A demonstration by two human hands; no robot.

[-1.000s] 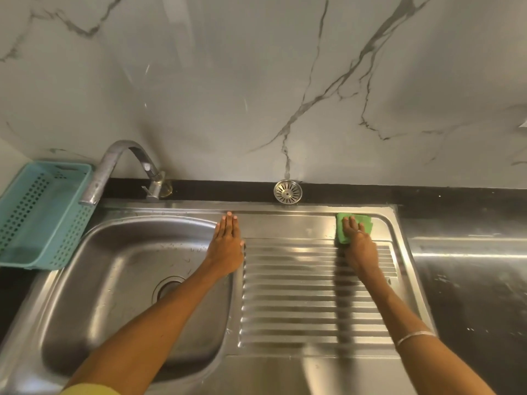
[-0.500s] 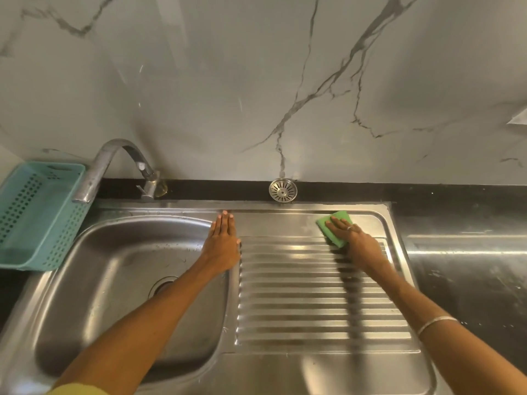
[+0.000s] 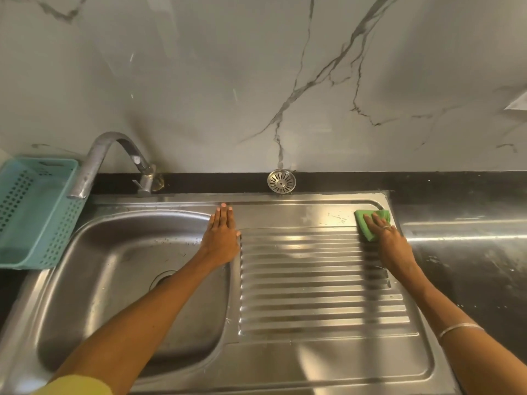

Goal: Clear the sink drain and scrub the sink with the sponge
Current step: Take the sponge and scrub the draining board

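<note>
My right hand (image 3: 392, 243) presses a green sponge (image 3: 368, 223) flat on the far right corner of the ribbed steel drainboard (image 3: 313, 283). My left hand (image 3: 222, 235) lies flat, fingers together and empty, on the ridge between the drainboard and the sink basin (image 3: 94, 269). The open drain hole (image 3: 161, 277) shows in the basin floor, partly hidden by my left forearm. The round metal drain strainer (image 3: 281, 181) stands propped against the wall on the black ledge behind the sink.
A curved steel tap (image 3: 105, 155) arches over the basin's back left. A teal perforated basket (image 3: 31, 209) sits left of the sink. Dark counter (image 3: 467, 252) extends to the right. A marbled wall (image 3: 256, 81) rises behind.
My right hand has slid the sponge back rightward into the far right corner, after sweeping left half a second ago. My left hand has stayed in place.
</note>
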